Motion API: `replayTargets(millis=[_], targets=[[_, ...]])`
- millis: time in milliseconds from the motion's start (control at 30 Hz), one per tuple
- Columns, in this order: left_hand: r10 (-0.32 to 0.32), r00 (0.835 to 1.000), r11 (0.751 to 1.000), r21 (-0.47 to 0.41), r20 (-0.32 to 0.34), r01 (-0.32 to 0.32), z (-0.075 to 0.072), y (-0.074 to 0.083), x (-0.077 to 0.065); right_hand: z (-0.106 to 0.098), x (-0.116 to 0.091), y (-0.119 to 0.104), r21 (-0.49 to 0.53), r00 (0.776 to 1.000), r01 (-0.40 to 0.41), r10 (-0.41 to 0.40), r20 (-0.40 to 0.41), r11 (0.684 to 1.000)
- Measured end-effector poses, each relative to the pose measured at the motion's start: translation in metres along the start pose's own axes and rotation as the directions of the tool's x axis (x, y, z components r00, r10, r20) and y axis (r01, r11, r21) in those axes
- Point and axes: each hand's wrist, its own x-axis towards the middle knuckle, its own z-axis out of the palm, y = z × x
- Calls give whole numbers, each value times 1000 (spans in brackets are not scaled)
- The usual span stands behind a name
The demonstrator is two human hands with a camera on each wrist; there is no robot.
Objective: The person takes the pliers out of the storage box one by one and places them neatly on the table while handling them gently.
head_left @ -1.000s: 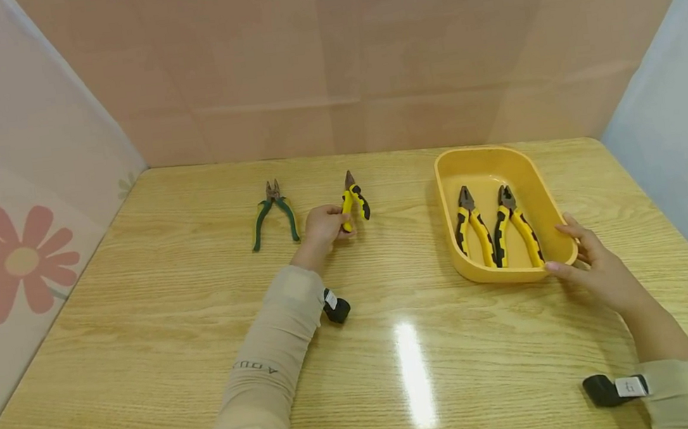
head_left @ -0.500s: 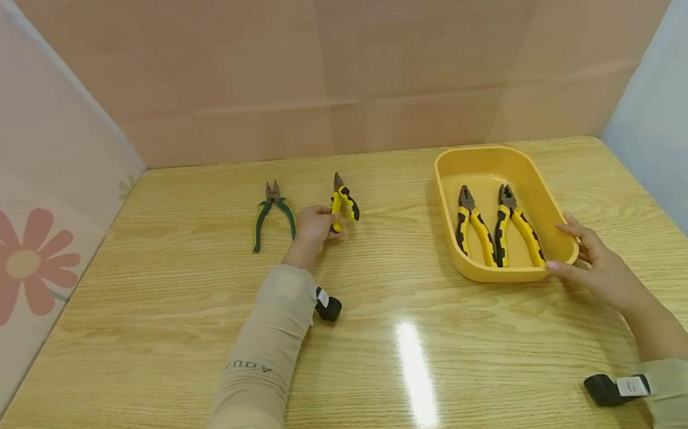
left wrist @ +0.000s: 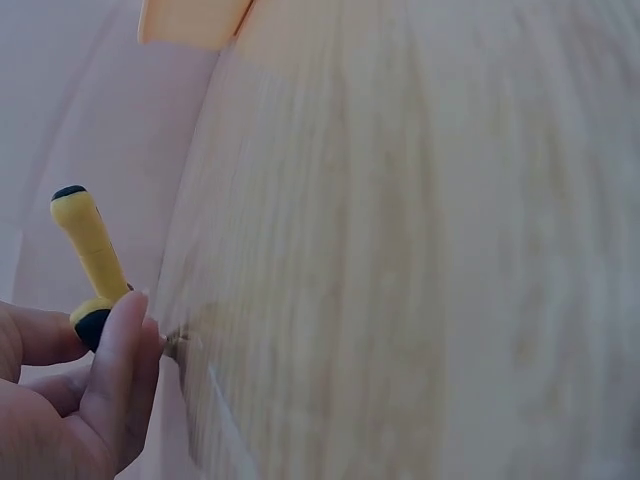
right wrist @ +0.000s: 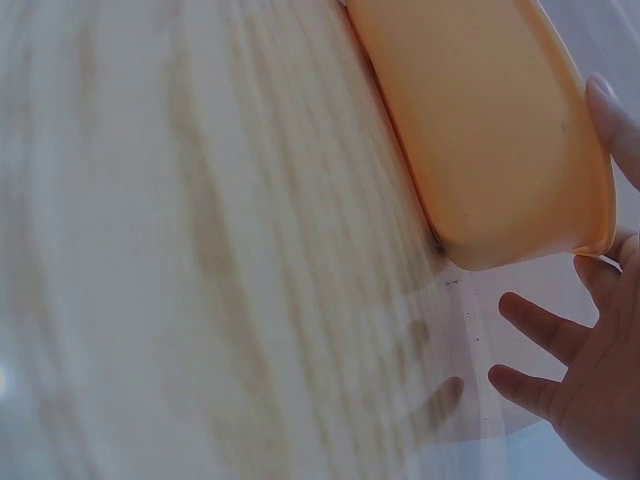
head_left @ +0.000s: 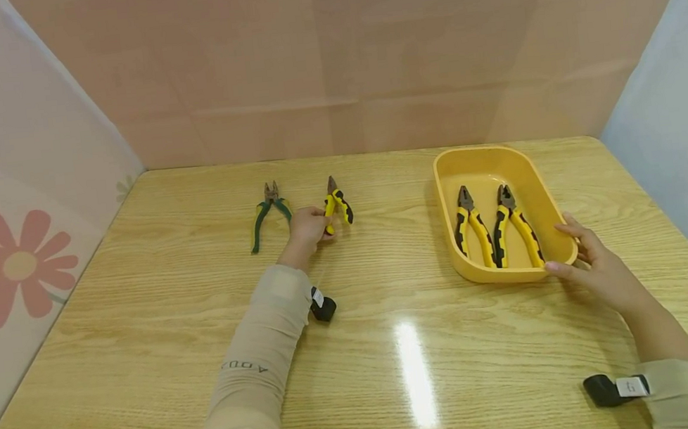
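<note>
In the head view my left hand (head_left: 307, 229) pinches the left handle of yellow-and-black pliers (head_left: 330, 209), whose narrow dark nose points away from me and whose handles are spread. The left wrist view shows thumb and fingers on one yellow handle, the other handle (left wrist: 92, 250) sticking up free. Just left of that hand lie green-handled pliers (head_left: 262, 218), their right handle partly behind the hand. My right hand (head_left: 602, 277) holds the near right corner of a yellow plastic tray (head_left: 543, 174), thumb and forefinger at the rim; its other fingers are spread (right wrist: 540, 330).
Two more yellow-and-black pliers, a left pair (head_left: 483, 237) and a right pair (head_left: 526, 233), lie side by side in the tray. The wooden table (head_left: 362, 375) ends at a pinkish back panel (head_left: 339, 59). Patterned panels flank it on both sides.
My left hand has moved left with the pliers, closer to the green-handled pair, and now covers part of its right handle. The right hand and tray have stayed in place.
</note>
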Motion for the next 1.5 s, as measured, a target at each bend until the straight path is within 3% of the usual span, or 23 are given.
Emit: replayTargets(millis=[567, 1133, 1500], targets=[[16, 999, 985, 170, -46, -8, -2, 3, 3, 0, 1, -2, 14, 1000, 24, -24, -7, 1000], [41, 995, 965, 263, -86, -17, 2, -1, 6, 0, 0, -1, 11, 1000, 4, -4, 5, 1000], [78, 992, 933, 359, -98, -38, 4, 3, 4, 0, 1, 0, 25, 1000, -16, 15, 3, 1000]])
